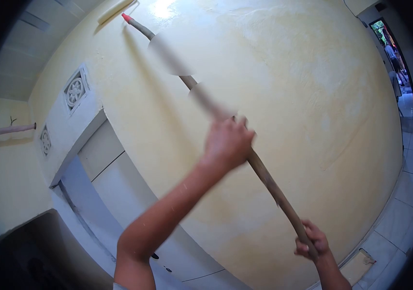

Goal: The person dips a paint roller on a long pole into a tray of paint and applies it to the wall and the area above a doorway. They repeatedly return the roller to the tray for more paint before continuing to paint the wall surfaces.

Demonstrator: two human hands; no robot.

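Note:
A long wooden pole (275,191) slants from the lower right to the upper left across the view. My left hand (228,140) is wrapped round its middle, and my right hand (313,240) grips its lower end. At the far top end, past a red handle (126,18), a paint roller (113,12) lies against the pale yellow wall (313,121). Parts of the upper pole look blurred.
A white door (134,188) in a frame stands at the lower left, with round vents (75,92) above. A tray (358,267) rests on the tiled floor (397,217) at the lower right. Through a far doorway a person (393,58) is visible.

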